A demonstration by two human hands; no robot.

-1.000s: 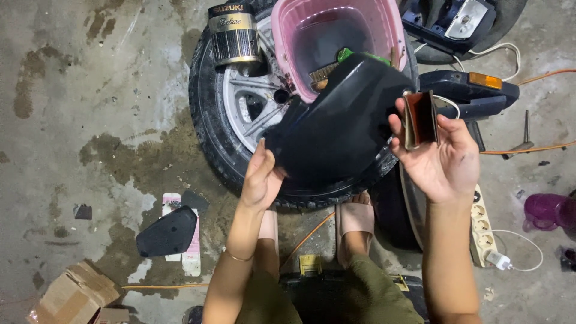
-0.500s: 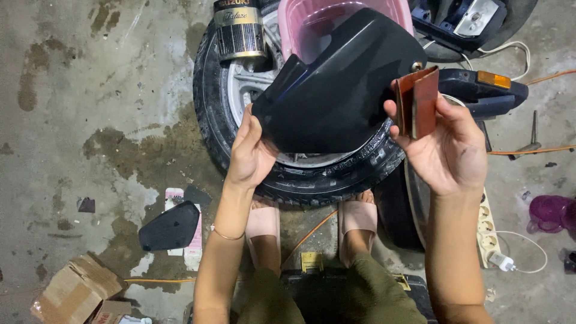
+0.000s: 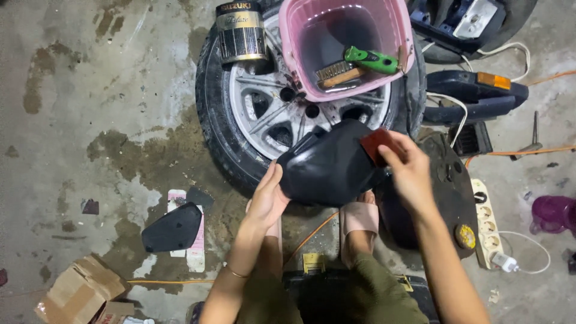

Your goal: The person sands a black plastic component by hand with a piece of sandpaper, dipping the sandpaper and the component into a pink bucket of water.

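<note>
My left hand [image 3: 268, 198] grips the left edge of a black curved plastic panel [image 3: 330, 168], held in front of a car wheel [image 3: 240, 120] that lies flat on the floor. Pressed against the panel's upper right is a small reddish-brown sheet [image 3: 373, 143], and my right hand [image 3: 408, 171] holds it there. A pink plastic basket [image 3: 348, 42] rests on the wheel with a wire brush [image 3: 336, 75] and a green-handled tool [image 3: 372, 60] inside. A dark tin can [image 3: 240, 33] stands on the tyre's far edge.
A second black panel [image 3: 174, 228] lies on paper on the stained concrete at the left. A torn cardboard box [image 3: 81, 291] sits bottom left. A white power strip [image 3: 486, 222], orange cable [image 3: 528, 150], dark vehicle parts [image 3: 474, 90] and a purple container [image 3: 552, 213] crowd the right.
The black panel has come down from in front of the basket to just above my knees. My right hand moved the reddish sheet from beside the panel onto its surface.
</note>
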